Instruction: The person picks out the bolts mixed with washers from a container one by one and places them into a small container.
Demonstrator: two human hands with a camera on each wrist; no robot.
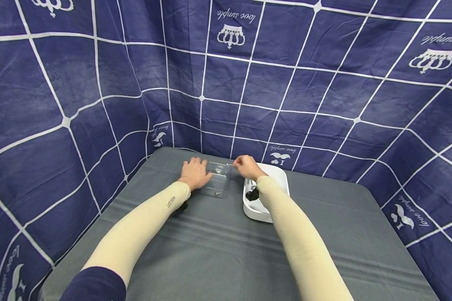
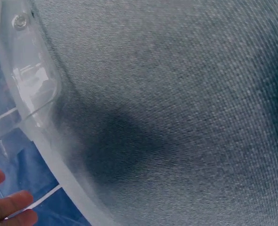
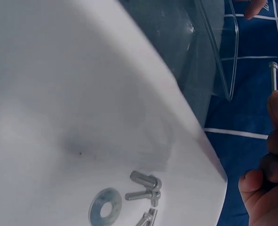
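Observation:
My right hand [image 1: 246, 166] pinches a slim metal bolt [image 3: 274, 75] by one end, its head pointing away from the fingertips. It is held up beside the far right corner of a clear plastic box [image 1: 219, 182] with compartments. At that box's left side is my left hand [image 1: 196, 173], fingers spread and the thumb overlapping the edge. A small metal piece [image 1: 218, 193] shows in the box's near part. The left wrist view has the box's clear wall [image 2: 37, 84] and a few left fingers [image 2: 11, 205].
Right of the box stands a white tray [image 1: 258, 215], partly under my right forearm. Inside it lie several bolts [image 3: 146, 180] and a flat washer [image 3: 106, 208]. Everything stands on a grey cloth-covered table [image 1: 211, 251], with a blue checked curtain [image 1: 226, 83] behind and at the sides.

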